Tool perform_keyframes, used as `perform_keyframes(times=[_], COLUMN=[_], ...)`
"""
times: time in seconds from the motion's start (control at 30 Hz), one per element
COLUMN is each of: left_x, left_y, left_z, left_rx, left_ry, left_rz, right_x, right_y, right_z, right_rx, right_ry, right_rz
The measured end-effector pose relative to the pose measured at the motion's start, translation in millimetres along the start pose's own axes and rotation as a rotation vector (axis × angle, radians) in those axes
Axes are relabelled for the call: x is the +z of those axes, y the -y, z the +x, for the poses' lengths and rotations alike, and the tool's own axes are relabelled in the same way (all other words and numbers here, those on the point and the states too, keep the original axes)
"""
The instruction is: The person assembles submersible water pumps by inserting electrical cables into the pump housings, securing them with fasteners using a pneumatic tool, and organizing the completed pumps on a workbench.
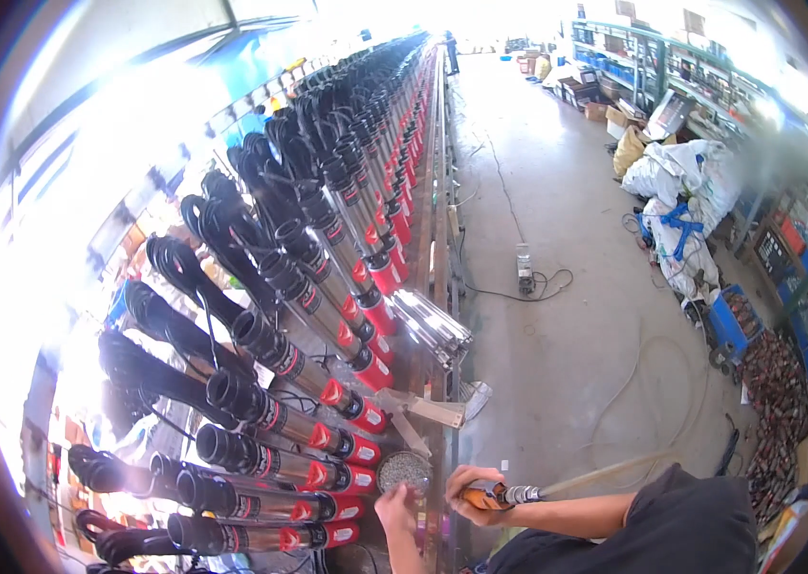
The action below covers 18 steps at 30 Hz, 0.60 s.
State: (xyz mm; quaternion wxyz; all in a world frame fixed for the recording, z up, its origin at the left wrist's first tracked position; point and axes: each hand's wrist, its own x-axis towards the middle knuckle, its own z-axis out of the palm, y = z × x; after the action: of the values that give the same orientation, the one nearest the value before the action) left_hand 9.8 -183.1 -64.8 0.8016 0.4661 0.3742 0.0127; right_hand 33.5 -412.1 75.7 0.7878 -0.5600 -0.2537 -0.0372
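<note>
My right hand (473,495) is wrapped round an orange air-powered driver (488,496), whose metal fitting leads to a pale hose (614,466). My left hand (397,512) is at the near rim of a round bowl of small metal parts (406,469), too fine to tell apart. Its fingertips are drawn together, and whatever they hold is too small to make out. Left of the bowl, steel tubular pumps (270,457) lie side by side, with black upper ends, red lower ends and coils of black cable.
A bundle of shiny metal strips (430,327) and a piece of cardboard (435,411) rest along the bench edge. A small device with a cable (524,268) stands on the floor. White sacks (681,182), blue bins (735,318) and shelving (653,62) line the right side.
</note>
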Motion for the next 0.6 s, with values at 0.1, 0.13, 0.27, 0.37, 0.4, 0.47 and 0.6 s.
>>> perform_keyframes(times=[0.1,0.13,0.27,0.37,0.4,0.47,0.6], left_x=[12.0,12.4,-2.3,-17.7,-35.2,-58.5,-48.0], left_y=[-3.3,-5.6,-15.1,-21.9,-15.9,-7.0,-14.2], left_z=[-56.0,-77.1,-134.1,-159.5,-159.1,-171.4,-216.3], left_rx=[-0.036,-0.073,-0.072,-0.007,-0.012,0.05,0.174], left_ry=[0.275,0.233,0.24,0.33,0.496,0.498,0.188], left_rz=[-0.326,-0.438,-0.746,-0.88,-0.905,-1.001,-1.026], right_x=[4.5,12.6,54.0,78.8,90.6,108.1,130.9], right_y=[-5.4,-4.8,15.2,19.2,23.1,28.6,21.2], right_z=[5.6,6.9,10.0,5.5,1.4,-2.8,-9.8], right_rx=[0.027,0.037,0.11,0.112,0.182,0.225,0.222], right_ry=[0.008,0.026,0.058,0.174,0.186,0.26,0.36], right_rz=[0.175,0.251,0.513,0.462,0.569,0.562,0.418])
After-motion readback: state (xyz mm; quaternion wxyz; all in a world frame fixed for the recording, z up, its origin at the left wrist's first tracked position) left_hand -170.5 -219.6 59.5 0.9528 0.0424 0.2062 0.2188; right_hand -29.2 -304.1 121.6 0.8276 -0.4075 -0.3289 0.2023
